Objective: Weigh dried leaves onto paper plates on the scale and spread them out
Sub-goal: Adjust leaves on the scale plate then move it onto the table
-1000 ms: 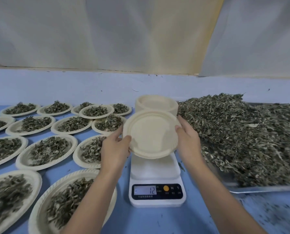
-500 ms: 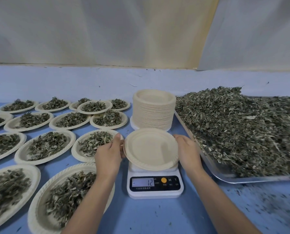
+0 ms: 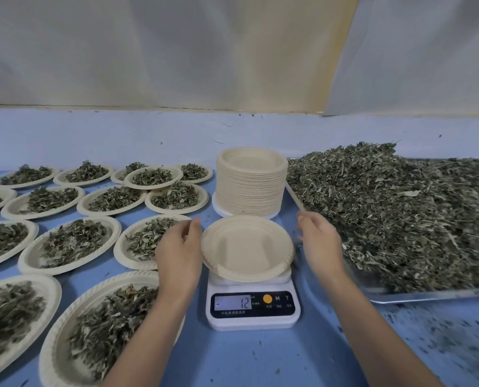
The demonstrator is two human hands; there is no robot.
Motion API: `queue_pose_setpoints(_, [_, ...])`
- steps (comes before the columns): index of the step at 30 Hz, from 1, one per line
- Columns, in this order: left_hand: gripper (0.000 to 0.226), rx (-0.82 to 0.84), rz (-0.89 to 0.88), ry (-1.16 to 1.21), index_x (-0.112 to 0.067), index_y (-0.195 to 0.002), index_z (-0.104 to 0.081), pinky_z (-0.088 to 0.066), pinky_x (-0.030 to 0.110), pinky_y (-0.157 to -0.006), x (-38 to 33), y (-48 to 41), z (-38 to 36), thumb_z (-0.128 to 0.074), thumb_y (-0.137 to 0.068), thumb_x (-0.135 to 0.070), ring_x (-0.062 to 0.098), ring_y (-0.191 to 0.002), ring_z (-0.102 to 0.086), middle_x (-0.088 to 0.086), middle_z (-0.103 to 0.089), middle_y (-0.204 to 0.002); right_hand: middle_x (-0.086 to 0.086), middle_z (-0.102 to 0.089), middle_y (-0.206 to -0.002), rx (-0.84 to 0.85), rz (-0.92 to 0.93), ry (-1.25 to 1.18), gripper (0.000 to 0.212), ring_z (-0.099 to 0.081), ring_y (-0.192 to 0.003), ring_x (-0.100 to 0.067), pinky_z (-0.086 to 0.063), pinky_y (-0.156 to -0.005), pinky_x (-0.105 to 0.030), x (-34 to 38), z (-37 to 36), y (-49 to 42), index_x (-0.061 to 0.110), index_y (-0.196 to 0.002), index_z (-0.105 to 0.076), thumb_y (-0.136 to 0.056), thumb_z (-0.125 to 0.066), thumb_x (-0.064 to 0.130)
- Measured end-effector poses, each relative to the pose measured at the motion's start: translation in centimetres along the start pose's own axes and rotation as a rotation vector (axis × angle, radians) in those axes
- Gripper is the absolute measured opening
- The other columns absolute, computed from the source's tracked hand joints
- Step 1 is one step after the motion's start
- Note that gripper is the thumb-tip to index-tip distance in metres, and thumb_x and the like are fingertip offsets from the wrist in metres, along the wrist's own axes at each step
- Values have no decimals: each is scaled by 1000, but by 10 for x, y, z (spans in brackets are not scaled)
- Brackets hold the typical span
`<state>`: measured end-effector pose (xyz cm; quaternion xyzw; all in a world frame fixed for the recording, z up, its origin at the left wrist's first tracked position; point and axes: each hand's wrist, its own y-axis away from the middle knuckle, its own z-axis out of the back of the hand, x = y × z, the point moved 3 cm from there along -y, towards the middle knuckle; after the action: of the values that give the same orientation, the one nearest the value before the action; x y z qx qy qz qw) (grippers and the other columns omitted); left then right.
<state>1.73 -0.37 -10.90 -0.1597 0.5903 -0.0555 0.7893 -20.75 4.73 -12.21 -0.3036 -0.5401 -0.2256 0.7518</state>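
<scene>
**Step in hand: load the plate**

1. Check the plate. An empty paper plate sits on the platform of the scale, at the middle of the blue table. It overhangs the platform all round and sits slightly tilted. Centre it so that no edge rests on the stack of spare plates just behind it.
2. Check the hands. The left hand hovers at the plate's left rim with loosely curled fingers and grasps nothing. Whether it touches the rim cannot be told. The right hand is blurred, clear of the right rim, relaxed and empty.
3. Keep both hands off the plate before reading the display. Any touch is likely to disturb the figure.
4. Take the dried leaves from the heap on the metal tray at the right. Add small pinches to the plate's centre, and pause to let the reading settle.
5. Spread the leaves in an even layer, as on the filled plates at the left. Loose crumbs scatter easily, so keep movements low.

**Markings**

- The display shows "12", with a short dash at its left edge, probably a minus sign.
- An orange round button sits beside it, followed by the letters "M" and "T".
- The small print under the display and buttons is too fine to read. No brand name is legible.
</scene>
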Motion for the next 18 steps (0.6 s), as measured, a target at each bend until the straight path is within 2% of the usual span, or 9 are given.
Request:
queue_pose_setpoints(2, [23, 57, -33, 11, -20, -90, -67, -38, 23, -61, -13, 3, -9, -48, -96, -31, 4, -69, -56, -13, -62, -78, -1, -64, -114, -16, -18, 2, 34, -60, -106, -20, -47, -98, -41, 0, 12, -11, 14, -122, -62, -93, -45, 18])
queue_pose_setpoints(4, [21, 151, -53, 34, -21, -92, -68, -38, 9, -55, -26, 8, -23, -49, -96, -29, -4, -58, -56, -15, -65, -79, -2, -66, -112, -63, -24, 83, 34, -62, -100, -20, -49, -93, -39, -1, 28, -26, 15, -119, -63, -91, -44, 17])
queue_pose_setpoints(6, [21, 221, -59, 111, -20, -89, -69, -38, 4, -53, -40, 15, -42, -50, -95, -26, -8, -53, -54, -12, -67, -77, -5, -64, -118, -116, -1, 324, 34, -58, -97, -21, -45, -84, -30, -6, 45, -43, 14, -122, -61, -92, -45, 18])
queue_pose_setpoints(7, [21, 251, -56, 150, -20, -88, -70, -38, 2, -54, -47, 18, -50, -50, -95, -25, -8, -53, -54, -12, -67, -76, -9, -60, -126, -110, 14, 503, 36, -54, -105, -24, -42, -88, -30, -10, 51, -50, 10, -127, -56, -93, -45, 19])
queue_pose_setpoints(9, [22, 324, -59, 205, -22, -85, -70, -37, 2, -53, -61, 25, -70, -51, -95, -24, -7, -54, -54, -12, -67, -75, -15, -36, -149, -32, 5, 905, 48, -30, -137, -30, -27, -112, -40, -20, 57, -62, 8, -139, -42, -94, -48, 26])
queue_pose_setpoints(11, [23, 391, -72, 229, -25, -80, -69, -37, 3, -51, -73, 31, -89, -51, -95, -24, -5, -55, -55, -13, -67, -74, -12, -6, -160, 13, -74, 1202, 60, 3, -146, -34, 0, -116, -53, -33, 62, -69, 16, -146, -30, -94, -47, 40])
queue_pose_setpoints(12, [24, 414, -75, 238, -27, -77, -68, -37, 4, -51, -77, 34, -97, -52, -95, -25, -3, -55, -55, -13, -68, -74, -11, 1, -160, 13, -111, 1284, 62, 10, -145, -37, 6, -113, -58, -37, 63, -72, 20, -147, -28, -93, -45, 45])
queue_pose_setpoints(15, [27, 454, -83, 232, -31, -73, -68, -40, 6, -50, -81, 42, -111, -52, -95, -28, 0, -53, -57, -15, -68, -69, -11, 3, -160, 34, -234, 1313, 64, 12, -144, -39, 3, -109, -66, -48, 65, -78, 20, -149, -23, -94, -39, 47])
queue_pose_setpoints(18, [28, 458, -70, 237, -30, -71, -68, -40, 7, -49, -77, 45, -115, -53, -94, -26, 2, -52, -57, -17, -69, -68, -15, -15, -156, 30, -282, 1229, 59, -3, -144, -37, -10, -110, -63, -54, 60, -82, 10, -145, -29, -95, -38, 41])
